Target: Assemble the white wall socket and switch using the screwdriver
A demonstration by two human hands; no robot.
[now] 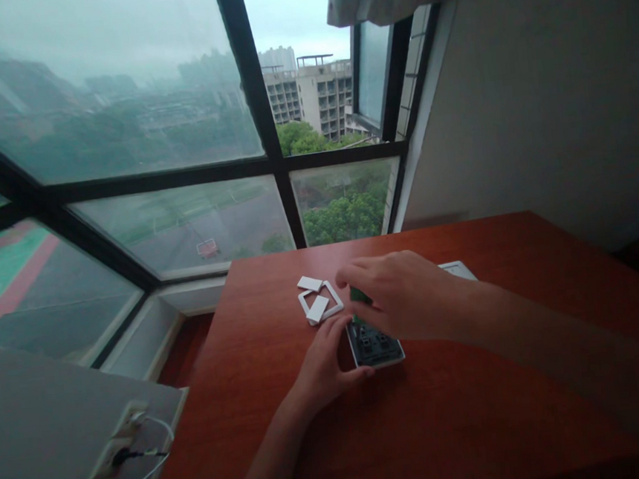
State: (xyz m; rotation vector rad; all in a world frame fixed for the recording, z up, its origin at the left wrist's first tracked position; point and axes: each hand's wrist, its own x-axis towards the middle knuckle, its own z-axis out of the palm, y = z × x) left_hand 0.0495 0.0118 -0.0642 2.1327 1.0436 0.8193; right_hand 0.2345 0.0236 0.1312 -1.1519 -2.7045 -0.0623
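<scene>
A grey wall-socket module [374, 346] lies on the reddish wooden table [479, 404]. My left hand [324, 364] rests beside it, thumb and fingers curled against its left edge. My right hand [396, 292] hovers just above the socket with its fingers pinched on a small green thing [359, 296], mostly hidden by the hand. A white square frame [320, 302] and two loose white rocker plates [310, 283] lie just behind my left hand.
Another white plate [458, 268] peeks out behind my right wrist. A large window with black frames stands beyond the table's far edge, a white wall to the right. At lower left a power strip [112, 455] with white cables sits on a grey surface.
</scene>
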